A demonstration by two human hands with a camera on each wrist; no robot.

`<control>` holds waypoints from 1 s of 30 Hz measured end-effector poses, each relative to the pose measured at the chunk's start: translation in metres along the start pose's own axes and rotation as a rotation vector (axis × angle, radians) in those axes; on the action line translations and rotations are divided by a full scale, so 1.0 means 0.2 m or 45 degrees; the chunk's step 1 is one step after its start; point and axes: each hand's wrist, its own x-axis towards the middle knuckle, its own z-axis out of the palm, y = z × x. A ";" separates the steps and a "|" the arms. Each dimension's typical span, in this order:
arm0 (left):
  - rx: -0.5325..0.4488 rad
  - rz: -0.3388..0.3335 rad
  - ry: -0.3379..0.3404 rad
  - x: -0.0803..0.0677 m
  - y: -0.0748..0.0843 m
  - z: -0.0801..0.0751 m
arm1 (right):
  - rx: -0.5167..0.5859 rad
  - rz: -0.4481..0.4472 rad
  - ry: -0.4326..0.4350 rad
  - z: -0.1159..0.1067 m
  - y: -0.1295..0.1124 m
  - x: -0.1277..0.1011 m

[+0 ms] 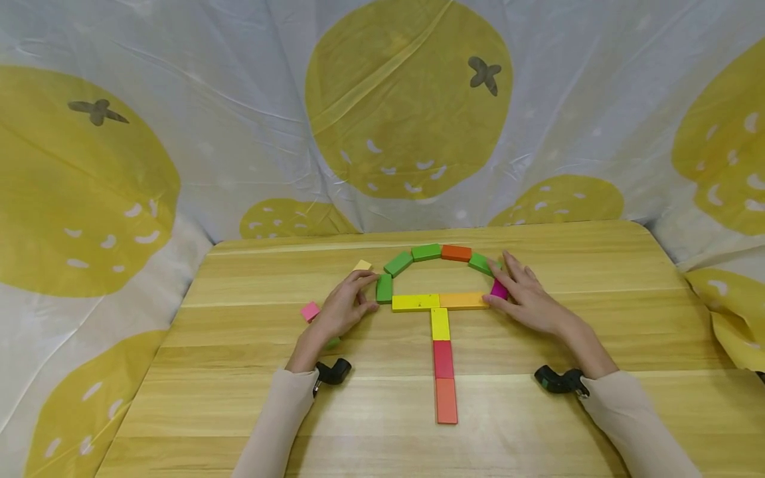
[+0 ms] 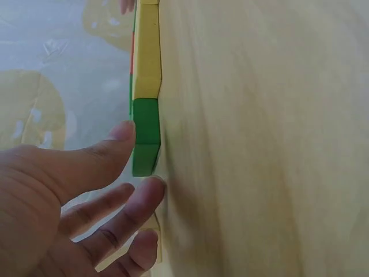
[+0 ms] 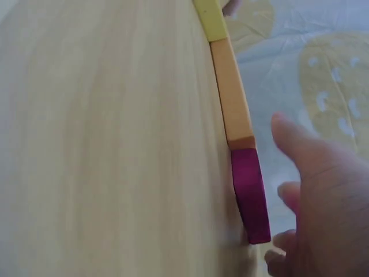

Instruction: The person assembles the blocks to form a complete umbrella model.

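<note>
Flat coloured blocks form an umbrella shape on the wooden table (image 1: 239,372): an arc of green blocks (image 1: 398,263) and an orange-red block (image 1: 456,252), a yellow bar (image 1: 415,302) with an orange bar (image 1: 463,300), and a stem of yellow (image 1: 439,323), red (image 1: 443,358) and orange (image 1: 445,400) blocks. My left hand (image 1: 343,309) touches the green block (image 1: 384,287) (image 2: 146,135) at the arc's left end with straight fingers. My right hand (image 1: 526,299) rests flat beside the magenta block (image 1: 499,289) (image 3: 251,193) at the right end.
A pink block (image 1: 309,311) and a pale yellow block (image 1: 362,265) lie loose left of the shape. A green piece (image 1: 332,343) peeks from under my left wrist. A lemon-print cloth (image 1: 382,113) hangs behind the table and drapes both sides.
</note>
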 end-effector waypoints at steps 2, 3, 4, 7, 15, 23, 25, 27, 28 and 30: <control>0.035 0.009 0.015 -0.02 0.01 -0.01 | -0.024 -0.001 -0.002 0.02 0.01 0.01; 0.055 0.019 0.025 -0.03 0.01 -0.02 | -0.034 -0.002 -0.006 0.02 0.01 0.01; 0.075 0.027 0.034 -0.04 0.02 -0.02 | -0.045 0.000 -0.007 0.03 0.01 0.01; 0.130 0.058 0.056 -0.09 0.02 -0.05 | -0.070 -0.004 -0.010 0.04 0.02 0.01; 0.246 0.095 0.048 -0.27 -0.04 -0.14 | -0.095 0.008 -0.015 0.05 0.00 0.01; 0.304 0.098 -0.054 -0.43 -0.10 -0.20 | -0.100 0.014 -0.020 0.04 0.00 0.01; 0.296 0.123 -0.069 -0.44 -0.11 -0.20 | -0.097 0.014 -0.018 0.04 0.01 0.01; 0.265 0.127 -0.070 -0.45 -0.11 -0.21 | -0.098 0.008 -0.013 0.05 0.01 0.01; 0.250 0.124 -0.070 -0.45 -0.12 -0.21 | -0.101 0.005 -0.012 0.05 0.01 0.01; 0.229 0.115 -0.071 -0.45 -0.12 -0.22 | -0.108 -0.001 -0.011 0.05 0.01 0.01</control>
